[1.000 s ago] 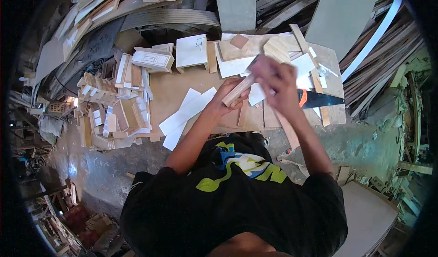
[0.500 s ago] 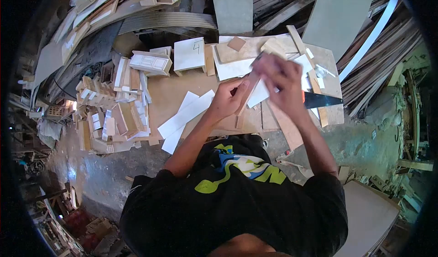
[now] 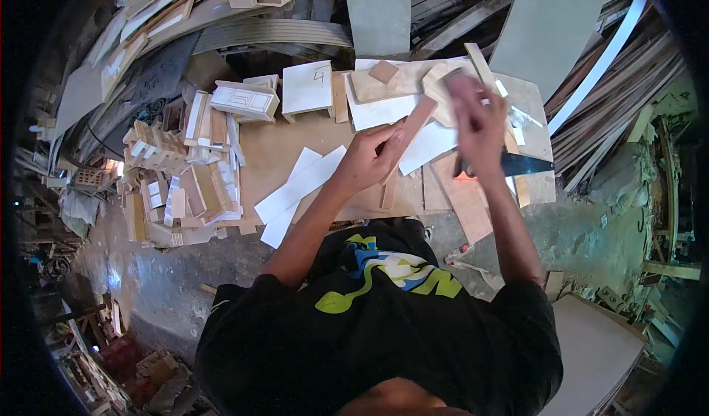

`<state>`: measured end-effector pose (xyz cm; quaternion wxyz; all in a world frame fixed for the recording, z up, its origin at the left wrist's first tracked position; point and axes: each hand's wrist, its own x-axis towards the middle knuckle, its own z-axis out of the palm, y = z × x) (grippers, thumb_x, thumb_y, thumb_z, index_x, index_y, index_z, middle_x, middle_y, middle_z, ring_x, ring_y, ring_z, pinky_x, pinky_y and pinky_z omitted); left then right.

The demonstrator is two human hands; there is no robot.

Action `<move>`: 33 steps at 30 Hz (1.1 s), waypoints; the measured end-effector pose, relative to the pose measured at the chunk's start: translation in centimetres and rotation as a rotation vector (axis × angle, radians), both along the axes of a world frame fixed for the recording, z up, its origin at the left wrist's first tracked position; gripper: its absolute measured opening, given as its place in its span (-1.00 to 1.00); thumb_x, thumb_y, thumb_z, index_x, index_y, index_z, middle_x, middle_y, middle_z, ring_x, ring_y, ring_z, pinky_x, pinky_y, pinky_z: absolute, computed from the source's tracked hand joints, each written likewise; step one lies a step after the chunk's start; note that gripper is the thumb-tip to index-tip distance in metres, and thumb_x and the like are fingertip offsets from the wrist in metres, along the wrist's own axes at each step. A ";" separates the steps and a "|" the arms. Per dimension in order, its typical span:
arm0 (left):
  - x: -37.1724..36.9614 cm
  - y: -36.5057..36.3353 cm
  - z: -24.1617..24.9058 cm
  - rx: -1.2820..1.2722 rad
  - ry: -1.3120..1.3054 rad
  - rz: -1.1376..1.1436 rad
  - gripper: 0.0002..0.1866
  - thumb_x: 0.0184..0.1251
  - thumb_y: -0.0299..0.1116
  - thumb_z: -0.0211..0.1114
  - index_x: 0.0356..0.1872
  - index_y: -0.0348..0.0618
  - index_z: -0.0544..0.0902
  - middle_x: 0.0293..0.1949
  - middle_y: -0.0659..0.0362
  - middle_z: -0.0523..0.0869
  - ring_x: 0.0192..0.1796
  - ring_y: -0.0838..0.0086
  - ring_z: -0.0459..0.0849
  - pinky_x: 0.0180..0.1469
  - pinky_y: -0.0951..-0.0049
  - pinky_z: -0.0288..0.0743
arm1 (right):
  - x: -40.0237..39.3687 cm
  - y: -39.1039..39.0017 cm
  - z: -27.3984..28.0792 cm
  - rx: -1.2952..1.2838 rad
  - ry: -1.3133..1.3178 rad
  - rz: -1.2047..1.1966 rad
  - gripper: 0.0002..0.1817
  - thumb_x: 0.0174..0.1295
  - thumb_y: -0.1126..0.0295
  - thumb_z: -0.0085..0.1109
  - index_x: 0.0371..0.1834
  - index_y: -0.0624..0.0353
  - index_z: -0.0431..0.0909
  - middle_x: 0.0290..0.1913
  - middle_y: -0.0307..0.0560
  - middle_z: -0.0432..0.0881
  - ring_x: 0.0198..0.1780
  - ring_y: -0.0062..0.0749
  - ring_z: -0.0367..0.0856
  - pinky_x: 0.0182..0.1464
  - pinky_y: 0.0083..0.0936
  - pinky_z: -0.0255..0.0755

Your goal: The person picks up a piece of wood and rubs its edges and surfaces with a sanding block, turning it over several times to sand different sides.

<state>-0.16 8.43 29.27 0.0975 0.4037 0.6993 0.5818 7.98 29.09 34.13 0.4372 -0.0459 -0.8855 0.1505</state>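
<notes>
A narrow strip of reddish-brown wood point(image 3: 418, 122) slants upward above the table, and my left hand point(image 3: 369, 156) is wrapped round its lower end. My right hand point(image 3: 481, 124), blurred by motion, is raised to the right of the strip and apart from it. Its fingers are closed on a dark, brownish block point(image 3: 461, 85), too smeared to make out exactly. Below my right hand lies a saw with a dark blade point(image 3: 526, 165) and an orange handle point(image 3: 465, 171). White strips point(image 3: 303, 185) lie crossed on the table left of my left hand.
The worktable point(image 3: 266, 150) holds a white box marked 4 point(image 3: 308, 87), a white panelled piece point(image 3: 246, 100) and a heap of small wooden parts point(image 3: 155, 150) at left. Brown boards point(image 3: 461, 198) overhang the front edge. Long planks point(image 3: 613, 98) lean at the right.
My right hand has moved right, away from the wood strip, with the dark block. The strip's upper end now shows. My left hand has barely moved.
</notes>
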 end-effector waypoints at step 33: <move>-0.3 1.6 -2.9 0.869 -1.082 0.182 -0.78 0.49 -0.30 0.14 -0.03 -0.24 0.54 -0.16 0.14 0.68 -0.11 0.36 0.72 -0.08 0.25 0.65 | 1.7 -1.8 -5.2 -1.282 -0.048 0.311 -0.35 0.38 0.15 0.20 0.46 0.16 0.27 0.03 -0.10 0.54 -0.15 -0.50 0.54 -0.23 -0.53 0.49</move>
